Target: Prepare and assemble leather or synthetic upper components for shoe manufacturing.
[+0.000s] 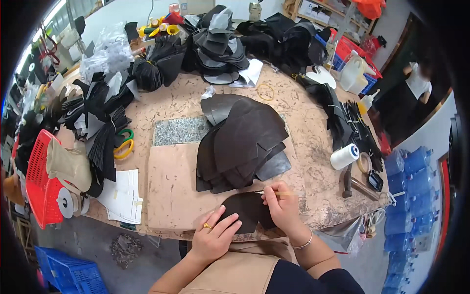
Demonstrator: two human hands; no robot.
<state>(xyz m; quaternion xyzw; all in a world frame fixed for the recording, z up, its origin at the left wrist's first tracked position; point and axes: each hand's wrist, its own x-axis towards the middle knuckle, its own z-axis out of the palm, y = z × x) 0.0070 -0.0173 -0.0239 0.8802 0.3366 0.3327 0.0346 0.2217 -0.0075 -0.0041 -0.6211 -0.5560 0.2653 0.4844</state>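
A dark, curved leather-like piece (pixel 246 208) lies flat at the table's near edge. My left hand (pixel 212 238), with a ring on it, rests on that piece's left side, fingers stretched out. Closed around a thin, light-coloured stick-shaped tool (pixel 285 193) is my right hand (pixel 282 208), at the piece's upper right edge. Whether the tool is a brush or a pen, I cannot tell. Just beyond my hands sits a loose pile of dark cut pieces (pixel 242 142), partly on a brown board (pixel 169 188) and a speckled stone slab (pixel 178 131).
Bundles of dark pieces (pixel 215 46) line the table's far side. On the right are a thread cone (pixel 344 157), a hammer (pixel 347 181) and a tape roll (pixel 364 162). Scissors (pixel 124 149), paper patterns (pixel 122 196) and a red basket (pixel 40 181) sit left. Blue water bottles (pixel 399 223) stand beyond the right edge.
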